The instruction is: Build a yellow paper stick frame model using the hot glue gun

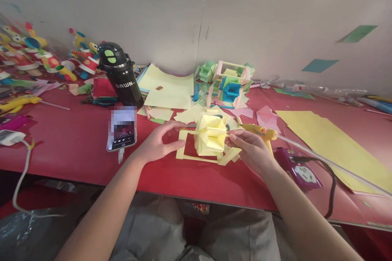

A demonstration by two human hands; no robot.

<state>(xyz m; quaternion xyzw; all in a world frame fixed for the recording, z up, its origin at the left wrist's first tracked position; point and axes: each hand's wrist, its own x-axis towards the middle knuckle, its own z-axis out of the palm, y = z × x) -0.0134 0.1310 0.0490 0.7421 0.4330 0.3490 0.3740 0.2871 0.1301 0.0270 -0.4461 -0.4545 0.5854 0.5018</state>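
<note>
Yellow folded-paper model [211, 136] standing inside a flat yellow paper frame [183, 149] on the red table [76, 142], set back from the near table edge with a strip of bare red surface between it and that edge. Left hand [159, 142] rests at the frame's left side, fingers curved, thumb and forefinger pinching the left end of a thin paper strip [202, 130] that runs across the model's top. Right hand [251, 149] pinches the strip's right end between fingertips, touching the model's right face. A yellow hot-glue gun [260, 131] lies just behind the right hand; a purple power strip [298, 169] sits near the right wrist. A smartphone [122, 128] lies to the left, well clear of the frame, with a glossy black bottle [121, 74] behind it. Matte paper sheets [168, 87], loose offcuts and a pink-framed multicoloured paper model [228, 81] crowd the far side below the white partition [275, 28].
</note>
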